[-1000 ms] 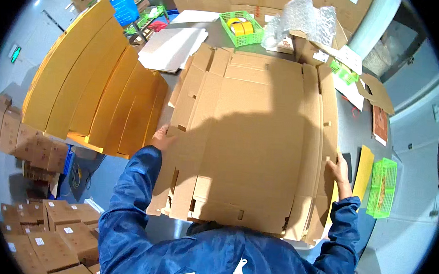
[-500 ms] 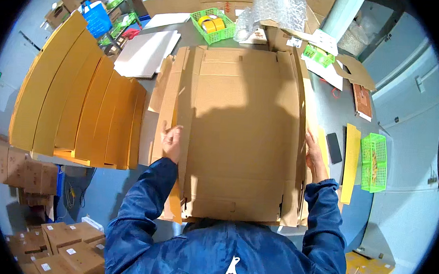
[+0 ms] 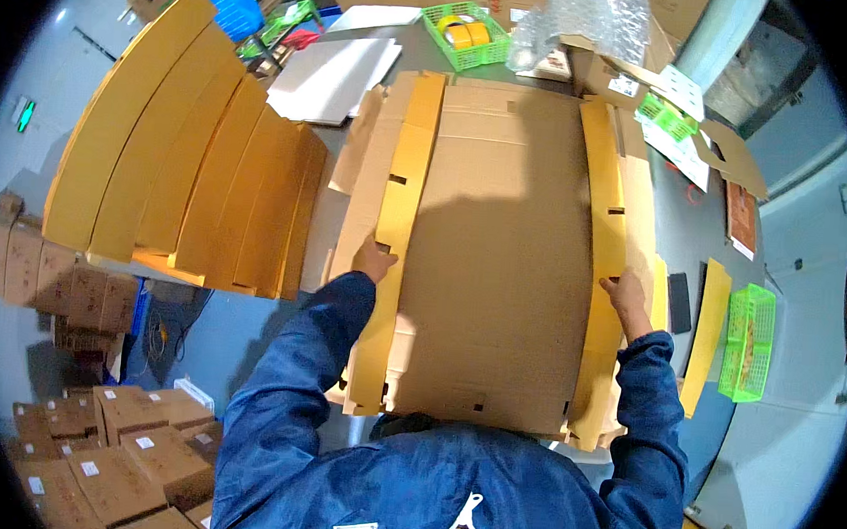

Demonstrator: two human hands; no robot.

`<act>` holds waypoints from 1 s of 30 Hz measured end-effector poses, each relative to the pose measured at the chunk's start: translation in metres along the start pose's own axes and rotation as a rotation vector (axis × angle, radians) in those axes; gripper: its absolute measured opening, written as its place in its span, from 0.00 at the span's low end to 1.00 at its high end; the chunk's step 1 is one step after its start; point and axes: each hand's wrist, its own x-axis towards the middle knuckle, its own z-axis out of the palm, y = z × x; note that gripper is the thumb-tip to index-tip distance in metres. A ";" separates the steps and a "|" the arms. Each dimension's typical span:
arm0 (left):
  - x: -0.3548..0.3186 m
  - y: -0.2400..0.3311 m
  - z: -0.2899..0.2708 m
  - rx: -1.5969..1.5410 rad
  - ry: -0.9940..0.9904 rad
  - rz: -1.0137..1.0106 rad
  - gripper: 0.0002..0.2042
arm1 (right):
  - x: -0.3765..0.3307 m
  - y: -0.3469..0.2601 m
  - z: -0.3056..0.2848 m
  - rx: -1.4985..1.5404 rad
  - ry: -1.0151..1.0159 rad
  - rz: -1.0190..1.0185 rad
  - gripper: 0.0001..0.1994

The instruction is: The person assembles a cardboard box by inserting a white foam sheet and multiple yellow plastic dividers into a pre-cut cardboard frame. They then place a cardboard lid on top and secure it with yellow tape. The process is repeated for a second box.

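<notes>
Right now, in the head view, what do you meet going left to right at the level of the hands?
Stack of yellow-brown folded cartons → left hand on the left raised flap → flat cardboard box blank → right hand on the right raised flap → yellow cardboard strip → green plastic basket.

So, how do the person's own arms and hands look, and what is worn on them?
Both arms are covered by long sleeves of a dark blue work jacket, loose and creased, with plain cuffs that end at the wrists. The left hand and the right hand are bare: no gloves. I cannot see any watch, ring or marking on the sleeves.
</notes>
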 end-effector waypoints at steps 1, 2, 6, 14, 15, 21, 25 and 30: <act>-0.002 0.017 0.001 0.081 -0.008 -0.075 0.32 | -0.001 0.000 0.002 -0.033 0.025 0.038 0.22; -0.008 0.024 0.002 0.159 -0.015 -0.160 0.32 | -0.003 -0.003 0.004 -0.069 0.043 0.069 0.24; -0.042 0.028 0.004 0.268 0.066 -0.094 0.34 | -0.048 -0.028 -0.007 0.118 0.219 -0.171 0.30; -0.129 -0.033 -0.063 0.120 -0.400 0.519 0.23 | -0.161 0.013 -0.024 0.566 -0.188 -0.302 0.23; -0.132 -0.041 -0.068 0.073 -0.451 0.445 0.23 | -0.166 -0.013 -0.029 1.223 -0.285 0.321 0.24; -0.130 0.031 -0.092 0.238 -0.529 0.283 0.22 | -0.172 0.025 -0.041 -0.247 -0.235 -0.675 0.34; -0.124 0.000 -0.082 0.969 -0.225 1.103 0.22 | -0.160 0.018 -0.055 -0.586 -0.258 -0.847 0.36; -0.093 0.010 -0.073 0.808 -0.645 1.045 0.21 | -0.165 0.021 -0.048 -0.612 -0.226 -0.911 0.29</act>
